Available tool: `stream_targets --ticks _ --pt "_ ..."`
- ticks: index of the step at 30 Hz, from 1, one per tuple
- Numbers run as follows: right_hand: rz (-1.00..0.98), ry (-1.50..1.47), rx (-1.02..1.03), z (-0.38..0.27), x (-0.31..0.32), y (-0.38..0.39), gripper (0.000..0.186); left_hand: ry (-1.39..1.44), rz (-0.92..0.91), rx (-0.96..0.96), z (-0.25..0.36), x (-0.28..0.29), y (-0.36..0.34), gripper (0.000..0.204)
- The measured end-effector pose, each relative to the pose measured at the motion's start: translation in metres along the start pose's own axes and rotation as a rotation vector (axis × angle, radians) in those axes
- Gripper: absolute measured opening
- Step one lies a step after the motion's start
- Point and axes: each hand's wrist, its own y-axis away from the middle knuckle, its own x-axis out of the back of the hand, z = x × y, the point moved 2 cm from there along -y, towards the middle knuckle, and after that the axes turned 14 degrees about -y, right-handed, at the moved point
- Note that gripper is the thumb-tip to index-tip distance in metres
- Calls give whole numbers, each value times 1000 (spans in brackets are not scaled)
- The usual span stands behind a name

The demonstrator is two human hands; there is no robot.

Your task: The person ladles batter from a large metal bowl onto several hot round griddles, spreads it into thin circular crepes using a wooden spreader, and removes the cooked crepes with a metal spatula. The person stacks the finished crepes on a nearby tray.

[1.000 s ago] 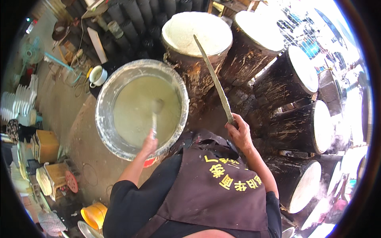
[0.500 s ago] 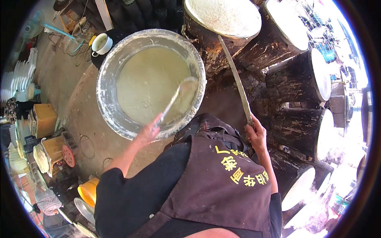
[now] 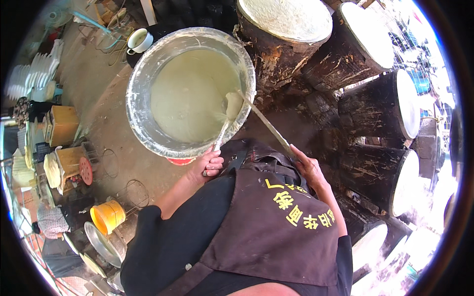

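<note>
My left hand (image 3: 209, 166) is closed on the handle of a ladle (image 3: 233, 102), whose head is at the right side of the pale, creamy liquid (image 3: 185, 91) in a large grey tub (image 3: 138, 96), coated with white residue. My right hand (image 3: 308, 166) grips a long, flat, worn stick (image 3: 269, 127), angled up to the left; its far tip meets or overlaps the ladle's head at the tub's right rim.
Several dark, scarred barrels with white tops (image 3: 284, 17) curve round the right, with steam at the lower right. An enamel mug (image 3: 140, 41) stands behind the tub. A yellow bucket (image 3: 106, 214), a steel basin (image 3: 101, 241) and wooden boxes (image 3: 66, 123) are on the left.
The stick has swung left and down, from pointing at the barrels to the tub's rim. The ladle has moved rightward within the tub, and my left hand has shifted right.
</note>
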Motion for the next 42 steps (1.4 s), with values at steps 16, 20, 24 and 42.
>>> stream_targets --ticks 16,20,24,42 --pt "-36 -675 370 -52 77 23 55 -696 269 -1092 -18 -192 138 59" --pt "-159 -255 348 -41 75 4 53 -502 303 -1060 -22 -205 137 57" --pt "-258 -304 361 -50 67 -22 52 -166 65 -851 -24 -184 112 42" --pt "372 -687 28 5 191 -6 55 -653 -352 -423 119 -348 -102 64"
